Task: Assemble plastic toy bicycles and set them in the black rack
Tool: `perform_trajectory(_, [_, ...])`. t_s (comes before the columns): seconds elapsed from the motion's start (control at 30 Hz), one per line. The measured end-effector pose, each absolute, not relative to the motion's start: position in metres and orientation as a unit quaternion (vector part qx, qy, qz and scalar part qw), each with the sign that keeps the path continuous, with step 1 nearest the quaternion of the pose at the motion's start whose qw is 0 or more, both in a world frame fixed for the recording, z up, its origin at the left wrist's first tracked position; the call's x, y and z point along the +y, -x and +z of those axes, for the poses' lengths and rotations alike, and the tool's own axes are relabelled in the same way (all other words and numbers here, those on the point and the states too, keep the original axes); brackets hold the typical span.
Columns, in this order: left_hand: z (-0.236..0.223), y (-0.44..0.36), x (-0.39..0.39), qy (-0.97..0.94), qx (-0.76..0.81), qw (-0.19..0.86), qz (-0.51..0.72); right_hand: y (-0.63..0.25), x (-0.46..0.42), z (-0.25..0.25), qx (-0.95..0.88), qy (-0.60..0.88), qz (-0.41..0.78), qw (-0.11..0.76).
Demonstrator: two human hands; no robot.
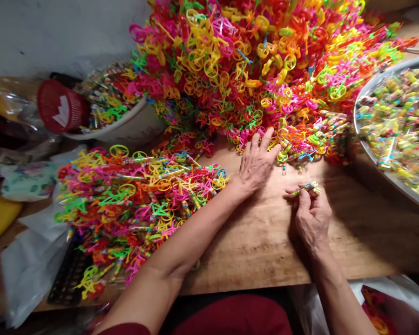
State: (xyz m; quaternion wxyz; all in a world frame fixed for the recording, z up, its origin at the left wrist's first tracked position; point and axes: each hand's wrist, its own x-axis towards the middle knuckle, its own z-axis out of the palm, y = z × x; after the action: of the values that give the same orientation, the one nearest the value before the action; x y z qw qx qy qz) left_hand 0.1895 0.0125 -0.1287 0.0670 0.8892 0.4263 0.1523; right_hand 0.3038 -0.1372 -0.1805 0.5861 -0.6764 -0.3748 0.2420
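Note:
My left hand (258, 160) lies at the lower edge of the big heap of small plastic toys (230, 70), its fingers spread and touching the toys there. The toys are bright yellow, pink, red, orange and green, many with ring-shaped parts. Over the wooden table, my right hand (314, 216) is closed around a few thin candy tubes (306, 188), their pale ends sticking out past the fingers. To the left of my left forearm is a second pile of toys with candy tubes attached (143, 200).
A large metal-rimmed basin (361, 135) of wrapped candy tubes stands at the right. Back left are a white tub (125, 128) holding more tubes and a red basket (57, 104). A black crate (64, 274) and plastic bags (35, 265) lie at the left; the wooden table (244, 246) has its front edge near me.

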Motion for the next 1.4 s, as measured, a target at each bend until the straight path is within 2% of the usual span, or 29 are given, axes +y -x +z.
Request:
perform_trajectory(0.13, [-0.142,-0.204,0.030,-0.888,0.438,0.009,0.136,-0.302,-0.135,-0.188,-0.398,0.683,0.231,0.567])
perform_trajectory(0.27, [-0.133,-0.200,0.032,-0.887,0.435,0.028,0.156,-0.304,-0.132,-0.190,-0.431,0.692,0.201,0.543])
perform_trajectory(0.33, [-0.121,-0.188,0.030,-0.882,0.422,0.071,0.195,-0.307,-0.133,-0.189,-0.465,0.694,0.164,0.524])
perform_trajectory(0.4, [-0.110,-0.171,0.024,-0.861,0.413,0.168,0.243,-0.310,-0.135,-0.187,-0.500,0.687,0.142,0.508])
perform_trajectory(0.47, [-0.101,-0.152,0.014,-0.804,0.422,0.321,0.269,-0.312,-0.138,-0.183,-0.520,0.671,0.164,0.502])
perform_trajectory(0.6, [-0.097,-0.122,-0.011,-0.600,0.460,0.609,0.238,-0.311,-0.145,-0.167,-0.544,0.637,0.245,0.488])
perform_trajectory(0.77, [-0.104,-0.111,-0.040,-0.451,0.438,0.760,0.165,-0.303,-0.154,-0.142,-0.558,0.635,0.262,0.464])
perform_trajectory(1.0, [-0.111,-0.119,-0.060,-0.356,0.376,0.844,0.139,-0.305,-0.162,-0.139,-0.590,0.609,0.271,0.456])
perform_trajectory(1.4, [-0.118,-0.118,-0.065,-0.356,0.355,0.857,0.113,-0.308,-0.170,-0.152,-0.600,0.559,0.282,0.498])
